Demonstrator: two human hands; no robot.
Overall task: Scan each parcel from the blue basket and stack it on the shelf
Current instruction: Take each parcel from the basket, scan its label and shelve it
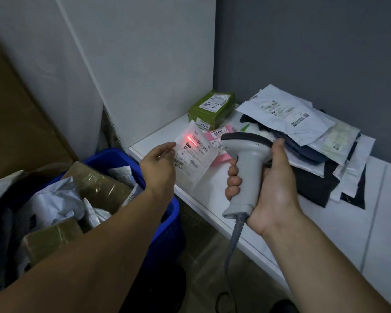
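Meanwhile, left hand [159, 168] pinching a limp white plastic parcel [195, 159], right hand [274, 179] at three o'clock gripping a grey plastic scanner [248, 154], sag risks misreads.

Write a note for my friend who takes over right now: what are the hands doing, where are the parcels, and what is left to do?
The left hand holds a white parcel by its edge, over the front of the shelf.
The right hand grips the scanner, aimed at that parcel; a red scan line sits on its label.
Done: a green parcel, a pink parcel and a pile of mailers lie on the shelf.
The blue basket, at the left, holds many more parcels.
Left to do: finish this scan, stack the white parcel, then work through the basket.
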